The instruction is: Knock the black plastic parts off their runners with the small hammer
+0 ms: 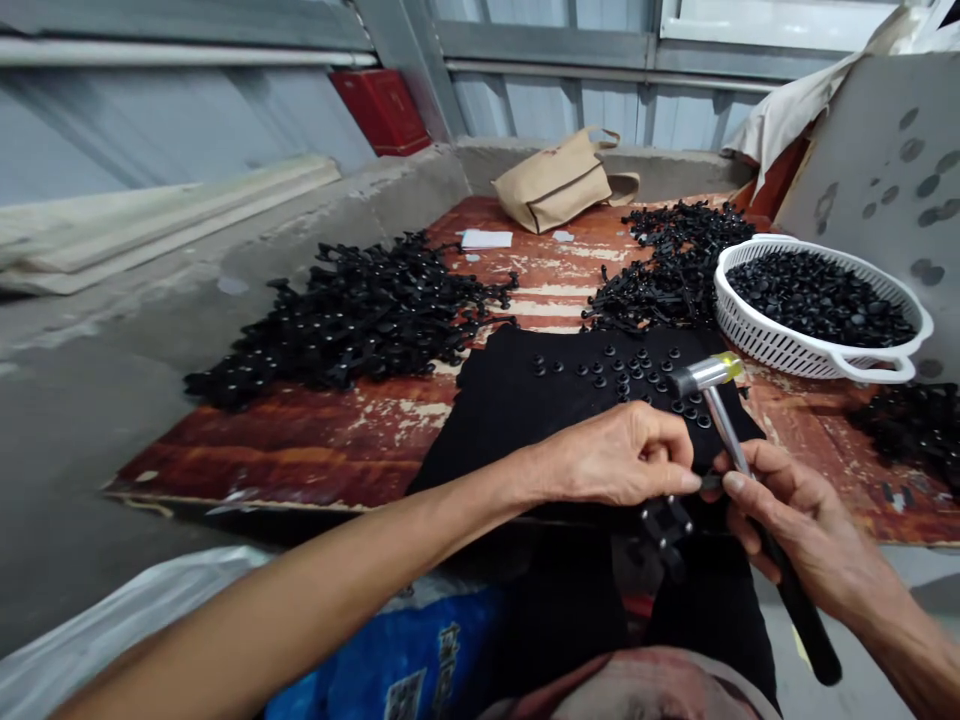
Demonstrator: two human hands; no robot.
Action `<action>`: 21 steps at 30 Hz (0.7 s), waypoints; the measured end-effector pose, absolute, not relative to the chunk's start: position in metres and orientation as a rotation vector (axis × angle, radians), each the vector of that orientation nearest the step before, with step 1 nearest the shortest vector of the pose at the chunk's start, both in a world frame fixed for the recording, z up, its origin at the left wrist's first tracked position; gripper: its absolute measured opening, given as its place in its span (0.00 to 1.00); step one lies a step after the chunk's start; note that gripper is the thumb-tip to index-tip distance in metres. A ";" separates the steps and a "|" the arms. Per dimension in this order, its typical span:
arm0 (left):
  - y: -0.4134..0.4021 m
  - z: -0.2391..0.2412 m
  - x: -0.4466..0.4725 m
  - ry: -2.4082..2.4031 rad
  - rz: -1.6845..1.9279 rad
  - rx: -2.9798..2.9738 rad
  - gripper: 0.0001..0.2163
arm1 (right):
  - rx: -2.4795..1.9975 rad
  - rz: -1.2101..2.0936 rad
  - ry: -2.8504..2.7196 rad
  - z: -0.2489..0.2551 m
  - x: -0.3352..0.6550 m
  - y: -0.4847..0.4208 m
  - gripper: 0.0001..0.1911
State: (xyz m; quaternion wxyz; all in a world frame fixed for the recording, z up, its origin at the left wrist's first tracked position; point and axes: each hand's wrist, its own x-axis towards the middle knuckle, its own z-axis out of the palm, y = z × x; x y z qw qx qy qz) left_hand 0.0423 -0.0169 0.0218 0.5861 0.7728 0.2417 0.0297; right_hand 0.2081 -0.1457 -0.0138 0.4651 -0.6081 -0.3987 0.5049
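My left hand [637, 455] is closed in a pinch on a small black plastic part [666, 530], which hangs below the fingers over the table's front edge. My right hand [795, 520] holds a hammer [720, 415] with a metal shaft, a yellow face on one end of its head and a black handle. Between the fingertips of both hands is a small dark piece, partly hidden. Behind the hands, several small black round caps [622, 378] lie on a black cloth [502, 400].
A heap of black plastic parts [360, 310] lies at left, another heap [675, 260] at back right. A white basket [810, 350] holds many black round pieces. A beige bag [555, 185] and white paper [486, 239] lie at the back of the worn red table [300, 440].
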 end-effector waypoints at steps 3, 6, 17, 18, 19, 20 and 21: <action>-0.022 0.015 0.037 0.745 0.334 1.542 0.17 | -1.471 1.167 -0.882 -0.018 0.206 -0.153 0.18; -0.032 0.008 0.033 0.797 0.345 1.410 0.20 | -1.468 1.094 -0.811 -0.023 0.205 -0.158 0.16; -0.031 0.014 0.048 0.768 0.169 1.769 0.14 | -1.544 1.124 -0.892 -0.023 0.197 -0.168 0.19; -0.025 0.014 0.049 0.742 0.127 1.756 0.13 | -1.560 1.106 -0.889 -0.024 0.200 -0.170 0.20; -0.019 0.014 0.050 0.722 0.091 1.730 0.12 | -1.577 1.081 -0.877 -0.025 0.204 -0.172 0.20; -0.013 0.013 0.051 0.706 0.064 1.695 0.12 | -1.588 1.045 -0.854 -0.027 0.208 -0.175 0.21; -0.008 0.013 0.052 0.696 0.049 1.660 0.11 | -1.593 1.018 -0.827 -0.029 0.212 -0.177 0.20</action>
